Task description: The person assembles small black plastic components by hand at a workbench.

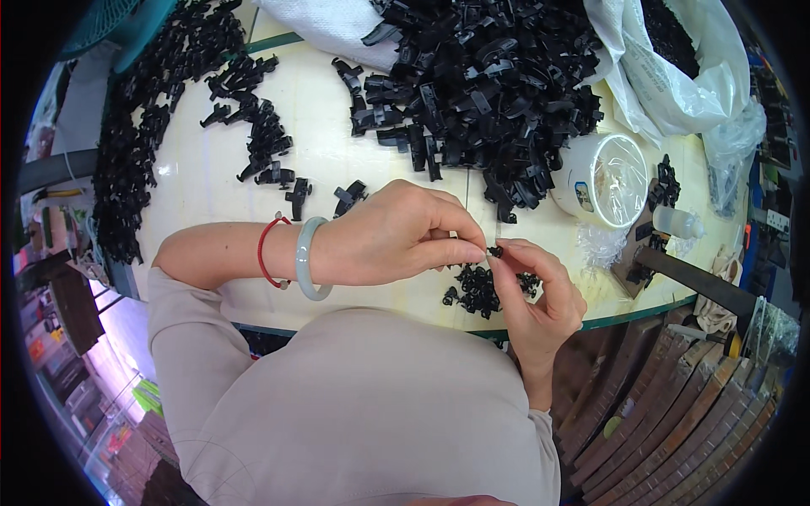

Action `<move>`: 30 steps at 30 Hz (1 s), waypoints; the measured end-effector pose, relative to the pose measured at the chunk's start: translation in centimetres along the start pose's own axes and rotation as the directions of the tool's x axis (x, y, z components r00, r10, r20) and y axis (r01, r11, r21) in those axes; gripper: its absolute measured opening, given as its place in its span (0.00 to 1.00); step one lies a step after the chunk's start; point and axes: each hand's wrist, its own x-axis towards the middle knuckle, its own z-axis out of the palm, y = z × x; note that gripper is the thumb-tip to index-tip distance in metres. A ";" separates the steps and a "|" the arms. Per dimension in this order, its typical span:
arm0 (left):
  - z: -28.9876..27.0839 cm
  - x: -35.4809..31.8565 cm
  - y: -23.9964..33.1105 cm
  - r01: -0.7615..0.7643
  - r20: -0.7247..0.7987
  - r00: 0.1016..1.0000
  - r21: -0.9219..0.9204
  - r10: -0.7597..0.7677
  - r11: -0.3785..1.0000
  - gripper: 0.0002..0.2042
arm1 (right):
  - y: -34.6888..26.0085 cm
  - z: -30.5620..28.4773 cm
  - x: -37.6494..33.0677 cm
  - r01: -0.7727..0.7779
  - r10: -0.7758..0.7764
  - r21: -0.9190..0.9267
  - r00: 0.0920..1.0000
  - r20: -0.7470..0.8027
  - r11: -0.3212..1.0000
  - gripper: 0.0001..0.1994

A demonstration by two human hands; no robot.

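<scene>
My left hand [413, 232] reaches in from the left, with a pale bangle [309, 260] and a red cord bracelet [274, 253] on its wrist. Its thumb and forefinger are pinched together at a small black plastic part [495, 251]. From the other side my right hand [540, 291] grips that part between thumb and fingertips. The fingertips cover much of it, so its shape is unclear. Just below the hands, a little heap of similar small black parts [477, 291] lies on the pale tabletop [388, 299].
A big pile of black plastic clip-like pieces [489, 93] fills the far middle. More pieces [266, 135] spread along the left. On the right stand a white tub [601, 179] with clear film inside, a white plastic bag [675, 93] and a small translucent bottle [677, 223].
</scene>
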 end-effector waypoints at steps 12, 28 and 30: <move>-0.4 0.3 0.2 0.109 0.104 0.989 -0.067 -0.101 0.992 0.08 | 0.0 -0.6 0.6 0.116 -0.117 0.019 0.983 0.142 0.993 0.10; -0.7 0.3 0.7 0.394 0.239 0.918 -0.438 -0.318 0.808 0.15 | 1.5 -7.1 7.6 0.363 -0.418 -0.668 0.904 0.085 0.650 0.11; -0.6 0.3 0.2 0.371 0.218 0.928 -0.456 -0.303 0.808 0.15 | 1.8 -7.2 8.0 0.406 -0.430 -0.697 0.890 0.153 0.591 0.11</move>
